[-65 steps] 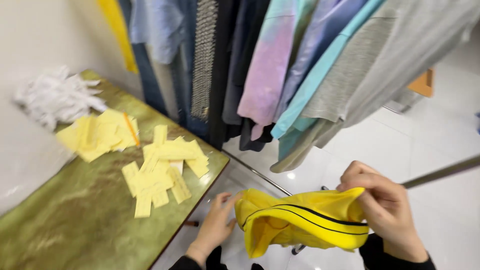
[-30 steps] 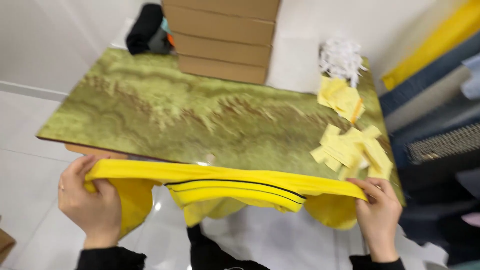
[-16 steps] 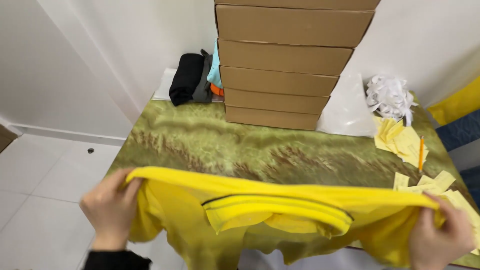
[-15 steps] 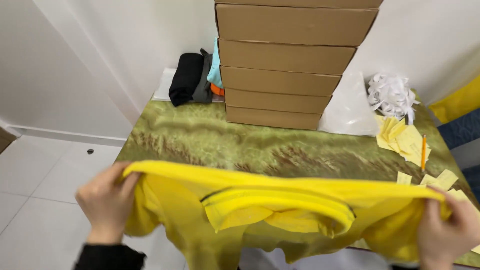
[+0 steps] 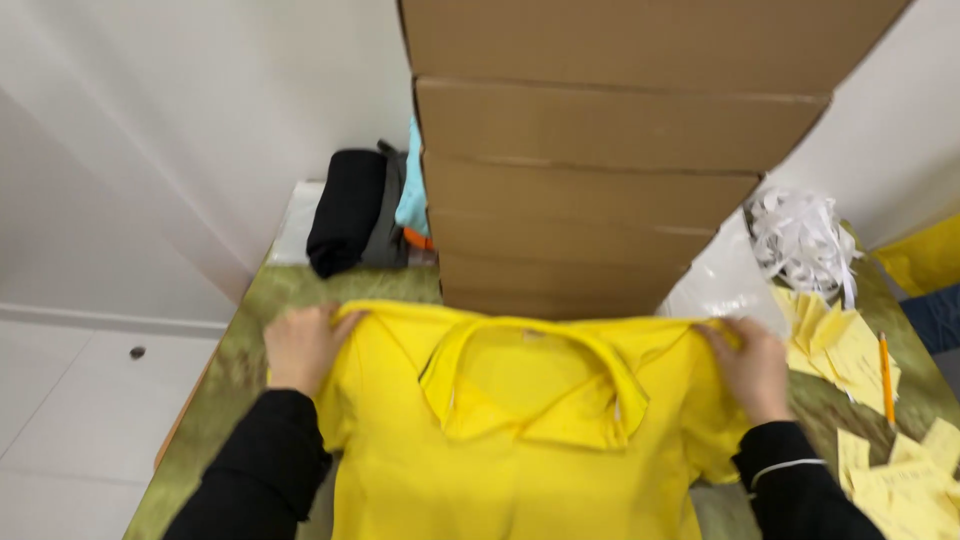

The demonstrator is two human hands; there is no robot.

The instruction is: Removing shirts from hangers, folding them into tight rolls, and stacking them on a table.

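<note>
Green table (image 5: 235, 370): left hand (image 5: 300, 345), right hand (image 5: 750, 365) each clutch yellow shirt (image 5: 520, 440) shoulders beside boxes (image 5: 590, 190)

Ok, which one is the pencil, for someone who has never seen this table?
Start at the tall stack of brown cardboard boxes on the green marbled table and move right, past the white shredded paper pile. On the loose yellow paper slips lies a thin orange pencil, the only slender stick among flat sheets.

Both arms reach forward in black sleeves, spread well apart. Left hand (image 5: 303, 345) and right hand (image 5: 752, 362) lie knuckles up, fingers curled closed.
</note>
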